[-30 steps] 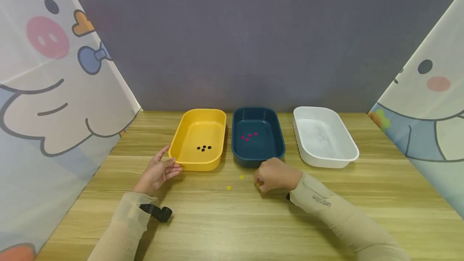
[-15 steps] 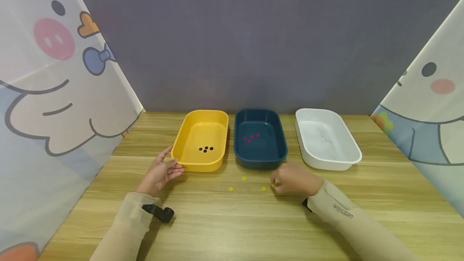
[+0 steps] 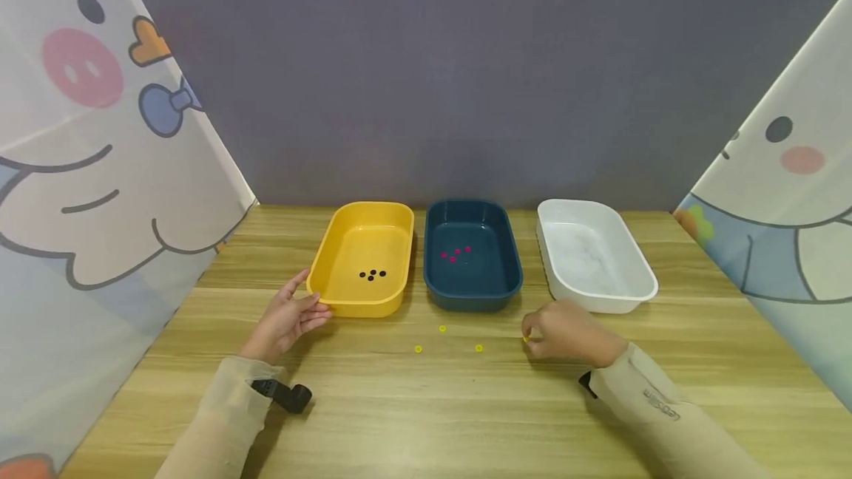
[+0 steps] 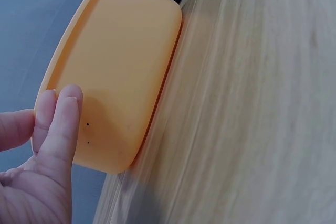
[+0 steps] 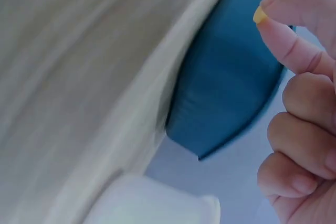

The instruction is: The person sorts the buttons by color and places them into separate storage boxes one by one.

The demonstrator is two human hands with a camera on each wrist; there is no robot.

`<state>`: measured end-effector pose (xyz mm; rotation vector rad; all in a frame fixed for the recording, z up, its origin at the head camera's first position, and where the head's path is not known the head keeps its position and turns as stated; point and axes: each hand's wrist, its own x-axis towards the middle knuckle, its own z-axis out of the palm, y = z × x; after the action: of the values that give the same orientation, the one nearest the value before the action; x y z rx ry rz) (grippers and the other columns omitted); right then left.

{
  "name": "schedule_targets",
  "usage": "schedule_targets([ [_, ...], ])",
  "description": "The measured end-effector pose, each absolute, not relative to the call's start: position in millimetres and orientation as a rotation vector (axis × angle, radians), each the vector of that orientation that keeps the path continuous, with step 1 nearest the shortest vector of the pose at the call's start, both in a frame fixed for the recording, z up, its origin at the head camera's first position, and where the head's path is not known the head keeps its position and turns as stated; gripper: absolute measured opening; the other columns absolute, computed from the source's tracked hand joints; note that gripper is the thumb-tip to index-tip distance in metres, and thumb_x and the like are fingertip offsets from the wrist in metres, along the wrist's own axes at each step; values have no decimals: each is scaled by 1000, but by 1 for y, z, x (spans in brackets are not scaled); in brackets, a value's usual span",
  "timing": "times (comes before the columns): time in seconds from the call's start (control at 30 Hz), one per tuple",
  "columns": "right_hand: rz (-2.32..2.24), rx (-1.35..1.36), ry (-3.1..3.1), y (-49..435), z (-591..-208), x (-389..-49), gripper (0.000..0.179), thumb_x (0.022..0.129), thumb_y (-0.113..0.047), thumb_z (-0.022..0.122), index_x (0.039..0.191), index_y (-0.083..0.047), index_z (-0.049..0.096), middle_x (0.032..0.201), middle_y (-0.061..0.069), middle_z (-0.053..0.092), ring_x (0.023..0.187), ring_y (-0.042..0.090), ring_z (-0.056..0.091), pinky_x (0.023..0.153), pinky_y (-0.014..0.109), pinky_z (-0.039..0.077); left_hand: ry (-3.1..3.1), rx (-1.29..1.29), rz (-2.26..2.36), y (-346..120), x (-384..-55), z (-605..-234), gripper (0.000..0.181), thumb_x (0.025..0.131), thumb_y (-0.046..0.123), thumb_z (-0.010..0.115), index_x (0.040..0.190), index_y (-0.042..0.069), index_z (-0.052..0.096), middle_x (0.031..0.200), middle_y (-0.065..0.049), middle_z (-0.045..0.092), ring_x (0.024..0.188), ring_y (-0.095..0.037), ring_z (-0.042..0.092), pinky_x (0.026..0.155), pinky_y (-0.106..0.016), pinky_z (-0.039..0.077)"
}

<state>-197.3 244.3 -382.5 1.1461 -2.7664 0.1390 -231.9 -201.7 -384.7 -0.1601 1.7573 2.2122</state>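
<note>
The right hand (image 3: 566, 331) is clenched on a small yellow piece (image 5: 259, 15), its grip made of thumb and forefinger, while the other three fingers curl in toward the palm. That piece is over the near part of the bench (image 3: 399, 420), in front of the gap between the blue tray (image 3: 481, 272) and the white tray (image 3: 592, 246); the pieces are so small that I cannot be sure whether it clears the wood.

Three loose yellow rings (image 3: 442, 328) lie apart on the bench in front of the blue tray, left of the right hand.

The left hand (image 3: 282, 325) rests its fingers, nearly straight, against the near left corner of the yellow tray (image 3: 366, 242); its grip is released rather than wrapped round the rim.

The three trays stand in a row, yellow at left, blue in the middle, white at right. Four black pieces (image 3: 370, 279) lie close together in the yellow tray, and four pink pieces (image 3: 452, 259) are grouped in the blue one. Both forearms wear beige sleeves (image 3: 206, 423), and a black device (image 3: 291, 396) juts from the left wrist. A grey backdrop (image 3: 426, 72) rises behind.
</note>
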Motion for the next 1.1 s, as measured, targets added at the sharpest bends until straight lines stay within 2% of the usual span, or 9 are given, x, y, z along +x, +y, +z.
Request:
schedule_targets([
  [0.37,121,955,-2562,272,-357,-200,12,66,-11,74,72,-19,69,59,-11,61,44,2,39,38,23,37,1753,-144,2215,-203,-233,-383,68,102,1,36,155,17,-4,71,-4,67,65,-14,69,69,-26,60],
  [0.5,105,871,-2507,285,-343,-204,11,65,-12,74,74,-16,69,47,-13,46,44,3,30,35,24,30,1742,-142,2227,-203,-233,-384,67,103,0,35,155,17,-5,71,-4,67,65,-14,69,69,-26,60],
  [0.6,99,802,-2469,295,-334,-207,12,64,-11,72,74,-15,68,45,-15,30,45,3,24,34,23,25,1723,-134,2247,-204,-232,-384,68,102,0,35,154,17,-5,71,-4,67,66,-14,69,70,-26,60],
  [0.77,107,734,-2468,305,-320,-212,12,64,-10,67,76,-13,67,47,-16,24,45,4,20,34,23,21,1669,-132,2285,-204,-231,-385,68,103,0,35,154,17,-6,71,-5,67,65,-14,69,68,-26,60],
  [1.1,59,720,-2285,317,-296,-246,13,62,-8,67,75,-5,68,44,-7,34,43,8,22,32,26,20,1639,-142,2303,-202,-230,-387,69,102,-1,37,155,17,-5,71,-6,67,65,-15,69,67,-25,60],
])
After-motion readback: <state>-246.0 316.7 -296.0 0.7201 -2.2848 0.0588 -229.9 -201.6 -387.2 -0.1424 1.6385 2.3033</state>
